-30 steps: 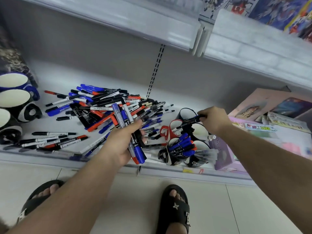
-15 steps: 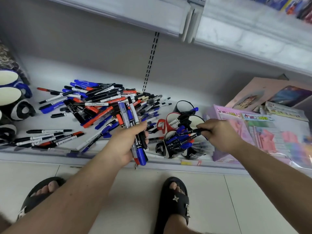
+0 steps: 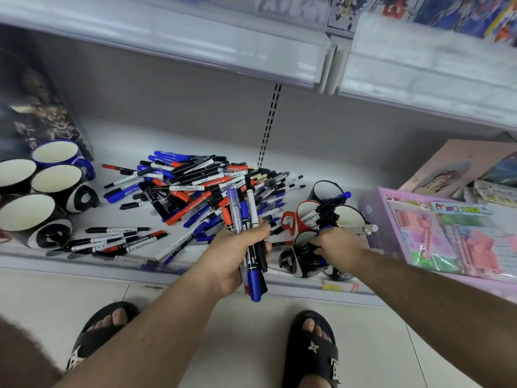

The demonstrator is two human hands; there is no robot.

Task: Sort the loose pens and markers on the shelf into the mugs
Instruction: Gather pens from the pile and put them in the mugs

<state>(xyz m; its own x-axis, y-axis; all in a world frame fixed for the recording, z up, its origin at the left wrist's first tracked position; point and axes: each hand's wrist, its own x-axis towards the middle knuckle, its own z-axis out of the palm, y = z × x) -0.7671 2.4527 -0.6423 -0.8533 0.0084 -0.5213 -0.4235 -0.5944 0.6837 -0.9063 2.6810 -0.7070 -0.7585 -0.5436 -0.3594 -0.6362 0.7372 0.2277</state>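
A big pile of loose blue, black and red pens and markers [image 3: 201,186] lies on the white shelf [image 3: 134,141]. My left hand [image 3: 235,256] grips a bundle of markers [image 3: 246,211] upright in front of the pile. To its right stands a cluster of mugs: a black mug [image 3: 321,189] at the back, a red mug [image 3: 300,217] holding markers, and a front black mug [image 3: 302,264]. My right hand [image 3: 338,245] is down over the front mug, its fingers curled round a dark marker among the pens there. That mug's opening is mostly hidden by the hand.
Several empty mugs [image 3: 56,180] stand at the shelf's left end, with a few more pens [image 3: 117,239] lying near them. A purple boxed set [image 3: 419,228] sits right of the mug cluster. An upper shelf [image 3: 195,51] overhangs. My sandalled feet are on the floor below.
My right hand has carried a black marker from over the back mugs down and toward me into the front mug. My left hand keeps its bundle, barely moved.
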